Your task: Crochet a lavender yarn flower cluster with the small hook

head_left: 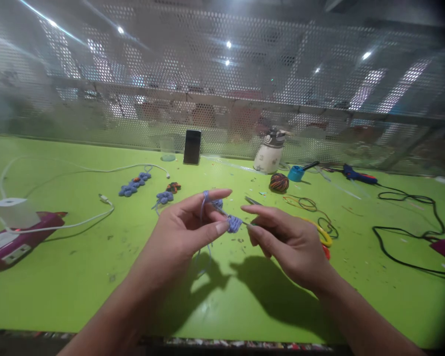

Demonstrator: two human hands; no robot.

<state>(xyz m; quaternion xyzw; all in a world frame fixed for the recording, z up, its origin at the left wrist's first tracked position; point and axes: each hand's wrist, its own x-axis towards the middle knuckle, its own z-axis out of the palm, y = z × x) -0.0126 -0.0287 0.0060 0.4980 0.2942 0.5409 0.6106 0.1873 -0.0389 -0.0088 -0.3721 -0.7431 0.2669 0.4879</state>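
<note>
Between thumb and fingers, my left hand (187, 225) pinches a small piece of purple crochet work (234, 224). Purple yarn (206, 197) wraps round its raised index finger, and a loose strand hangs below. My right hand (287, 237) is closed on a thin crochet hook (245, 223), whose tip enters the crochet piece. Scissors lie behind the right hand; their blades (252, 200) and yellow handle (324, 233) show, the rest is covered. To the left of the work lie a purple crochet flower (165, 198) and a dark orange-and-black one (174, 187).
A strip of purple flowers (135, 185), a phone (192, 147), a yarn ball (279, 183), a white bottle (269, 152) and a blue tape roll (296, 173) stand or lie farther back. A power strip (22, 242) with white cables is left; a glue gun (359, 175) and black cord are right.
</note>
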